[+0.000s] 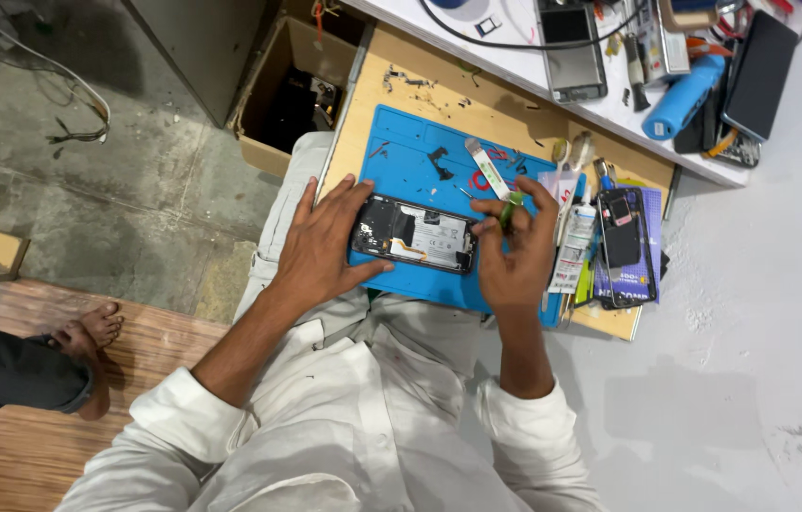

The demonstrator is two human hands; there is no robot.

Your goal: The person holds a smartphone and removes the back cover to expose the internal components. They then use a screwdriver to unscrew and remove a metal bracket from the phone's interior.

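An opened smartphone (pixel 417 234) with its back removed lies on a blue work mat (pixel 401 152), its battery and black frame exposed. My left hand (pixel 323 242) rests on the phone's left end and grips it. My right hand (pixel 515 248) hovers just right of the phone and pinches the green handle of a thin white-tipped tool (pixel 494 176), which points up and away over the mat.
The mat sits on a small wooden board (pixel 477 104). A second phone (pixel 625 242), tubes and tools lie at the right edge. A white bench (pixel 515 57) behind carries devices, a cable and a blue cylinder (pixel 683 97). A cardboard box (pixel 289 85) stands left; another person's foot (pixel 88 334) is nearby.
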